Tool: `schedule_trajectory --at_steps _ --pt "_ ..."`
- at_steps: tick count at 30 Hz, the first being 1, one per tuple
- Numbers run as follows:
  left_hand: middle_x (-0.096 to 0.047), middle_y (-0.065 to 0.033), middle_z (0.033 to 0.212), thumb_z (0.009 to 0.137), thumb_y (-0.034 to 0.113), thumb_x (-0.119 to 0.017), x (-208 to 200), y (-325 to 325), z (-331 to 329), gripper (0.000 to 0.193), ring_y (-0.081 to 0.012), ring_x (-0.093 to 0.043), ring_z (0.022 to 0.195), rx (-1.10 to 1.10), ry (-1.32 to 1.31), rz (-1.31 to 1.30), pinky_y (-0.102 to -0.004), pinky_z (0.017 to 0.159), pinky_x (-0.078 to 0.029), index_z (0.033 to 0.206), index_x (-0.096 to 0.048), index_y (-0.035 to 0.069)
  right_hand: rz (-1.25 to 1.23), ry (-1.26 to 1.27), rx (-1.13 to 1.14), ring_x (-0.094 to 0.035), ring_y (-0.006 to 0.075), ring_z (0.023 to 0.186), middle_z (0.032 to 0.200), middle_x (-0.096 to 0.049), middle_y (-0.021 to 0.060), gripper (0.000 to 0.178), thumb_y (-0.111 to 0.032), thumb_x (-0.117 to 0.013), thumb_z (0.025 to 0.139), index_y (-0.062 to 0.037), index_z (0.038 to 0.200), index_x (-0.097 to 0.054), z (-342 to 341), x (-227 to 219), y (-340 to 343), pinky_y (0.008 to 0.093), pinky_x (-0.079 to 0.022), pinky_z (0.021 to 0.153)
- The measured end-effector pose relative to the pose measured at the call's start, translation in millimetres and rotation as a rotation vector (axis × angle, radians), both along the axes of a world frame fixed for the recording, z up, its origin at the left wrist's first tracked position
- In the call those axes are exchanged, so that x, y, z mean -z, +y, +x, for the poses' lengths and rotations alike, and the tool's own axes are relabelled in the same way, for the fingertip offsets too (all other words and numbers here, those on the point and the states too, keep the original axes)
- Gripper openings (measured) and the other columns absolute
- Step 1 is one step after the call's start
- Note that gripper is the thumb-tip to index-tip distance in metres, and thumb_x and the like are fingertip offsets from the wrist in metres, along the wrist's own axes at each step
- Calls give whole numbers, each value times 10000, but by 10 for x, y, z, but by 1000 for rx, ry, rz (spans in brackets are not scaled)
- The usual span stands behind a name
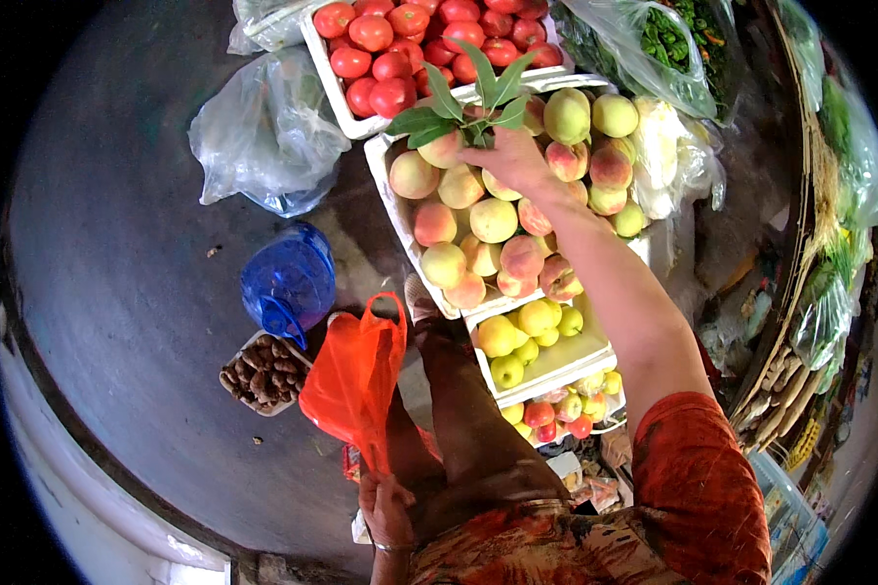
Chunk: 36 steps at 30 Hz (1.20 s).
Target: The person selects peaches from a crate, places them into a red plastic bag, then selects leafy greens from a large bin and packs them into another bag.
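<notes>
My right hand (509,158) reaches over a white foam box (392,185) piled with yellow-and-pink peaches (494,221). Its fingers are closed at the base of a sprig of long green leaves (478,93), near the box's far edge. Whether a peach hangs on that sprig, I cannot tell. Low in the view, my left hand (388,507) grips a red plastic bag (351,375) by its gathered side. The bag hangs beside my legs, one handle loop standing up; what it contains, if anything, is hidden.
Beyond the peaches stands a box of tomatoes (392,65). Nearer me are yellow-green fruit (535,331) in a smaller white box and mixed fruit (556,414). Leftward on the floor sit a clear plastic bag (263,136), a blue jug (288,278) and a tub of brown roots (263,372).
</notes>
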<state>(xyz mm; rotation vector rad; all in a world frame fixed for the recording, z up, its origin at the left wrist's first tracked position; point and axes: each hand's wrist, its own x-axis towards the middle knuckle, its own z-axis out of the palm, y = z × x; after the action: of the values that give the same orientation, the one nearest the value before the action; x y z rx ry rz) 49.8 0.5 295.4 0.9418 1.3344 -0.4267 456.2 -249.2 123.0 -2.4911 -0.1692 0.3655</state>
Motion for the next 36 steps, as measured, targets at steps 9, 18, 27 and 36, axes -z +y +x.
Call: schedule_trajectory --at_steps 9,18,27,36 --pt "-451 -27 592 900 138 -543 -15 162 -8 105 -140 -463 503 12 16 -5 -291 507 -400 854 -478 69 -392 159 122 -469 359 1156 1228 -458 162 770 -273 -754 660 -162 1331 -393 -572 39 -394 512 -355 980" --pt "-472 -28 598 891 125 -550 29 309 -101 93 -139 -472 491 46 10 0 -289 508 -412 872 -485 62 23 161 113 -516 376 1101 1186 -506 208 742 -245 -772 614 -133 1273 -450 -881 -163 36 376 -451 935" --pt "-476 -16 569 893 128 -549 74 350 -132 102 -107 -455 476 61 52 19 -263 480 -401 819 -503 75 -153 67 -24 -483 386 1054 1194 -452 194 693 -242 -740 701 -228 1309 -407 -1256 376 654 473 -416 896" --pt "-479 -15 587 893 124 -552 85 424 -169 69 -110 -462 495 0 6 -26 -268 504 -404 871 -528 63 181 84 158 -489 380 1084 1189 -463 184 669 -138 -776 655 -174 1257 -486 -1311 558 788 425 -409 959"
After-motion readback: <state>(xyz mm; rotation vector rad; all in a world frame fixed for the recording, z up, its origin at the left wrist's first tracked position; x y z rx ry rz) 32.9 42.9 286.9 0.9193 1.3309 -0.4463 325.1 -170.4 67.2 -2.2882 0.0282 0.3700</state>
